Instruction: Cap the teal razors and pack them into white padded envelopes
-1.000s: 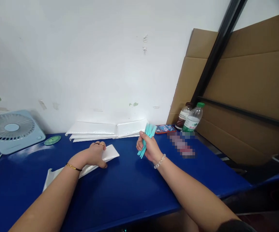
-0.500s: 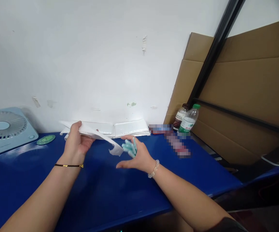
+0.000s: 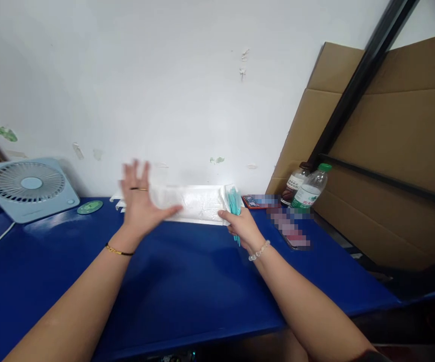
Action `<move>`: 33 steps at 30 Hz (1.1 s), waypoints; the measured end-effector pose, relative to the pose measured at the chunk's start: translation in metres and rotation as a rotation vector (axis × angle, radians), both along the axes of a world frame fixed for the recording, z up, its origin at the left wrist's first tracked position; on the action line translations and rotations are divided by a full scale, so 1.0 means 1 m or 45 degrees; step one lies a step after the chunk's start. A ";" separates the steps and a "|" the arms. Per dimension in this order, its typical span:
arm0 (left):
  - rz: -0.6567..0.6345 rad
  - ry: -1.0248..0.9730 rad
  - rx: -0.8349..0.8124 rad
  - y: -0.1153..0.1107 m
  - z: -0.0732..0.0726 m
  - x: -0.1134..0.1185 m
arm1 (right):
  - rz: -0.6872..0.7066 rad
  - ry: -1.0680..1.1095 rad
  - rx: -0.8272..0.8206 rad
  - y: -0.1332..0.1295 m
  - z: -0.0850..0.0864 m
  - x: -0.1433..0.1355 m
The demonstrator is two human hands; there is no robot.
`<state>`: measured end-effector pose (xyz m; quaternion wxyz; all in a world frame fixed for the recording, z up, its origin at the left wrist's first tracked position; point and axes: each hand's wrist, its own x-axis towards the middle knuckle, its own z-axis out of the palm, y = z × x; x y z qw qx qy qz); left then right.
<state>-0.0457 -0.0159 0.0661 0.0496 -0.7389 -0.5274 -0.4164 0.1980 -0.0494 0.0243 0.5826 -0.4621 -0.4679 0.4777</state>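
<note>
My left hand (image 3: pixel 138 206) is raised with its fingers spread and nothing in it, in front of the left end of a white padded envelope (image 3: pixel 201 203). My right hand (image 3: pixel 243 225) grips the envelope's right end, thumb on the near face. Pressed in the same hand is a bunch of thin teal strips (image 3: pixel 234 202), sticking out above and below the fingers. The envelope is held level, close to the wall. Behind my left hand, the edges of more white envelopes (image 3: pixel 118 199) show on the blue table (image 3: pixel 187 281).
A light blue fan (image 3: pixel 32 188) with a cable stands at left, beside a round green disc (image 3: pixel 90 207). Two bottles (image 3: pixel 308 192) stand at the back right, near a phone-like object (image 3: pixel 257 201) and a blurred-out item (image 3: pixel 289 229). Cardboard (image 3: pixel 409 136) and a dark metal post (image 3: pixel 356 85) border the right.
My left hand has let go of the white envelope and spread open. My right hand, still with the teal strips, has closed on the envelope's right end. The view has shifted slightly left.
</note>
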 end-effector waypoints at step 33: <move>-0.465 -0.360 -0.234 -0.019 -0.010 0.042 | -0.048 0.272 0.780 0.001 0.117 -0.041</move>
